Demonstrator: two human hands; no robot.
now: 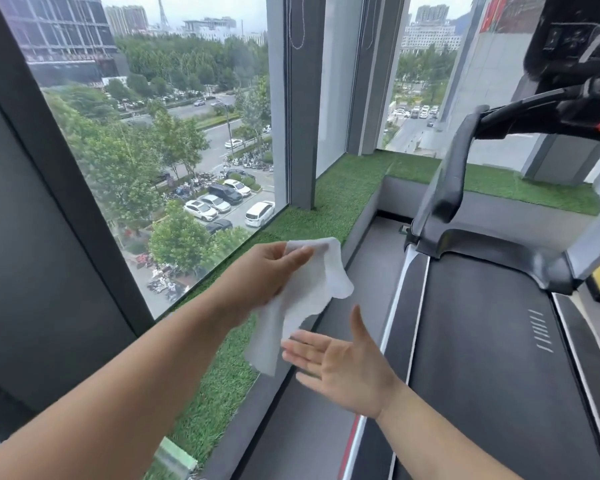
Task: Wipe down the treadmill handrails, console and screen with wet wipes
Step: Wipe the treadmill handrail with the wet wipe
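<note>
Left hand (267, 271): grip closed in a pinch, thumb and fingers on the top corner of a white wet wipe (312, 289). Wet wipe: unfolded, hanging in the air over the edge of the artificial-grass ledge (347, 188), left of the treadmill belt (492, 341), well apart from the black handrail (520, 112) and console (575, 43) at upper right. Right hand (347, 365): grip fully open, palm up, fingers straight, holding nothing, fingertips just beside the wipe's lower edge; contact cannot be told. Window (174, 140): left, bordering the ledge.
</note>
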